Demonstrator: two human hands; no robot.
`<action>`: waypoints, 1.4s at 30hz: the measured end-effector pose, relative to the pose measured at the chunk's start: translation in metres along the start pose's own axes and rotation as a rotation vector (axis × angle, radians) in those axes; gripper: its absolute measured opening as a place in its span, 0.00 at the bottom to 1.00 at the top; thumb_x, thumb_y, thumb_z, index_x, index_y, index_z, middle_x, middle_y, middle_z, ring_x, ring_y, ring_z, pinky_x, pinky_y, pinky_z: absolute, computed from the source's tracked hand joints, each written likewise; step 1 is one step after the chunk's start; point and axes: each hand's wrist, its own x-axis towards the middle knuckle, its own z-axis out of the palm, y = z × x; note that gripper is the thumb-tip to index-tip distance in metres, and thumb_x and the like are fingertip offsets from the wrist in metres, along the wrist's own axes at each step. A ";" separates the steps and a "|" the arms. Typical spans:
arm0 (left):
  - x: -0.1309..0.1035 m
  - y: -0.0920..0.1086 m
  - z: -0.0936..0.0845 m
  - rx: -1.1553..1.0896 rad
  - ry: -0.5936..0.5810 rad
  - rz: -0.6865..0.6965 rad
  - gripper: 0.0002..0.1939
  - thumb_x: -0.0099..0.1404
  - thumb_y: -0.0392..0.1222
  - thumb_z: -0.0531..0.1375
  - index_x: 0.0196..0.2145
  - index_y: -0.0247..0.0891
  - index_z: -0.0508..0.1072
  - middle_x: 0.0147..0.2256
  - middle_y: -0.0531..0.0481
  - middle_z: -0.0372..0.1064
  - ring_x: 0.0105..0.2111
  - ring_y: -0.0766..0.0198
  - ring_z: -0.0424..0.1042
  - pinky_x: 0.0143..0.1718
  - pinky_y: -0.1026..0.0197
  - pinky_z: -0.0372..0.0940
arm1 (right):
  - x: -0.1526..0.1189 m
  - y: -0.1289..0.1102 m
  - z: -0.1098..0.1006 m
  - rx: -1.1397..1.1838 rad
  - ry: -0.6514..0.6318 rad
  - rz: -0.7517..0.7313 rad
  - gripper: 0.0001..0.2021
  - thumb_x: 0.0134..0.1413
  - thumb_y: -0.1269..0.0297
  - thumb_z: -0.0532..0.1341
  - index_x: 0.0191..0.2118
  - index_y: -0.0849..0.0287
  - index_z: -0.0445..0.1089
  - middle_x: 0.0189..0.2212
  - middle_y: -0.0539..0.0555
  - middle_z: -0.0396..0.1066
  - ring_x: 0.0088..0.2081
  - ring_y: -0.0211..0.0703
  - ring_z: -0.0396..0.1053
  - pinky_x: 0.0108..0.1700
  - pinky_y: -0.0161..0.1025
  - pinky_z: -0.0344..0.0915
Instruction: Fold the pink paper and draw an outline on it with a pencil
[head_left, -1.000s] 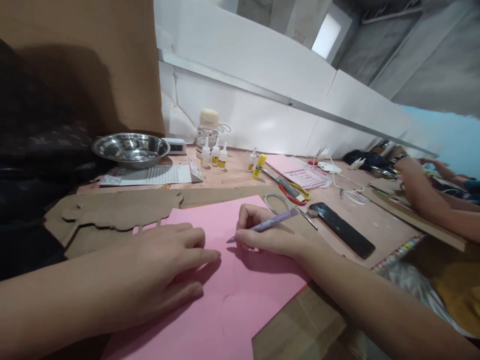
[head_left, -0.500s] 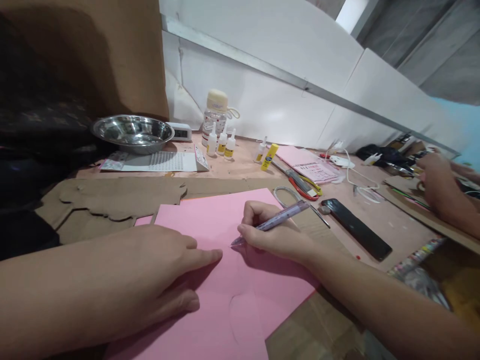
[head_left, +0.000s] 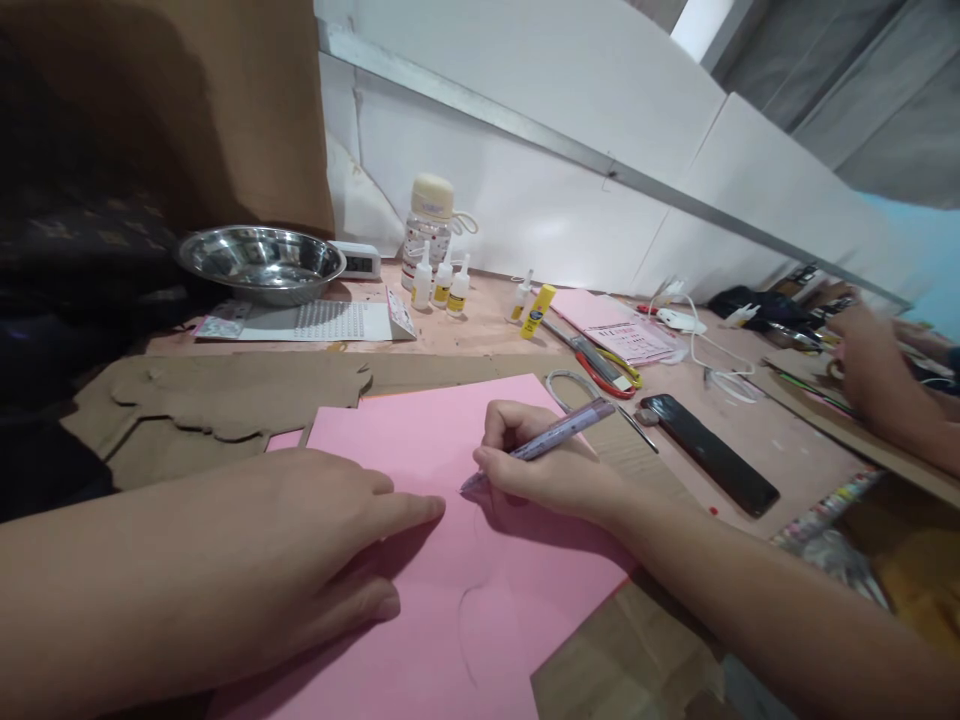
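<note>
Pink paper [head_left: 420,430] lies in front of me in overlapping sheets, with a thin curved line drawn on its lower part. My right hand [head_left: 525,460] grips a purple patterned pen [head_left: 566,430], and the pen's tip rests on the paper near the middle. Flat on the paper at the left is my left hand [head_left: 322,540], its index finger stretched toward the pen tip and its thumb apart below. A short gap separates that fingertip from the pen. Beneath the paper is brown cardboard [head_left: 225,400] with cut outlines.
Behind stand a steel bowl [head_left: 262,265], a drink bottle [head_left: 429,230], several small glue bottles [head_left: 459,290] and a yellow glue stick [head_left: 537,312]. To the right lie scissors [head_left: 600,370], a dark phone [head_left: 709,455] and a white cable [head_left: 697,345]. Another person's arm [head_left: 885,380] works at far right.
The view has shifted very slightly. My hands, the pen and the paper stay almost in place; the other person's hand at far right has moved a little.
</note>
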 end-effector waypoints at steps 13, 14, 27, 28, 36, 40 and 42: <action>0.002 0.002 -0.002 0.001 -0.048 -0.028 0.05 0.62 0.43 0.64 0.37 0.53 0.74 0.32 0.57 0.80 0.24 0.57 0.72 0.24 0.55 0.50 | 0.000 -0.004 0.004 -0.071 0.000 0.002 0.14 0.54 0.71 0.68 0.28 0.53 0.60 0.17 0.40 0.68 0.22 0.37 0.76 0.33 0.37 0.78; 0.002 0.001 0.000 -0.003 -0.044 -0.014 0.05 0.62 0.43 0.63 0.37 0.53 0.74 0.32 0.57 0.80 0.24 0.56 0.72 0.24 0.55 0.49 | 0.000 -0.003 0.004 -0.067 0.000 0.008 0.14 0.54 0.71 0.68 0.28 0.53 0.60 0.17 0.40 0.68 0.22 0.37 0.76 0.33 0.37 0.79; 0.003 0.009 -0.013 -0.001 -0.139 -0.082 0.03 0.64 0.45 0.62 0.37 0.53 0.74 0.35 0.56 0.81 0.29 0.54 0.75 0.27 0.55 0.55 | 0.002 0.000 0.004 -0.014 0.023 0.020 0.15 0.54 0.68 0.72 0.29 0.54 0.62 0.18 0.40 0.68 0.24 0.37 0.76 0.32 0.33 0.74; 0.003 0.008 -0.012 0.000 -0.142 -0.082 0.03 0.64 0.44 0.62 0.37 0.53 0.74 0.35 0.56 0.81 0.29 0.54 0.75 0.27 0.55 0.55 | 0.002 0.000 0.004 -0.009 0.011 0.023 0.15 0.54 0.68 0.71 0.29 0.54 0.62 0.18 0.40 0.68 0.24 0.36 0.76 0.34 0.35 0.76; 0.002 0.004 -0.003 0.007 -0.104 -0.047 0.10 0.63 0.44 0.59 0.42 0.56 0.75 0.35 0.55 0.81 0.30 0.51 0.77 0.28 0.54 0.57 | 0.002 0.000 0.005 -0.010 0.025 0.000 0.15 0.56 0.68 0.71 0.30 0.54 0.62 0.18 0.41 0.69 0.23 0.36 0.74 0.28 0.31 0.70; 0.003 0.010 -0.012 0.019 -0.156 -0.097 0.07 0.63 0.44 0.59 0.39 0.54 0.75 0.36 0.55 0.82 0.30 0.52 0.77 0.27 0.55 0.56 | 0.002 0.001 0.006 0.028 0.035 0.004 0.17 0.54 0.66 0.74 0.30 0.54 0.63 0.18 0.40 0.69 0.22 0.35 0.73 0.28 0.31 0.69; 0.003 0.011 -0.014 0.015 -0.159 -0.108 0.08 0.63 0.45 0.59 0.39 0.55 0.76 0.36 0.55 0.82 0.30 0.51 0.78 0.28 0.55 0.57 | 0.002 0.000 0.005 0.010 0.028 0.005 0.16 0.55 0.66 0.73 0.29 0.54 0.63 0.18 0.41 0.68 0.21 0.35 0.72 0.27 0.30 0.67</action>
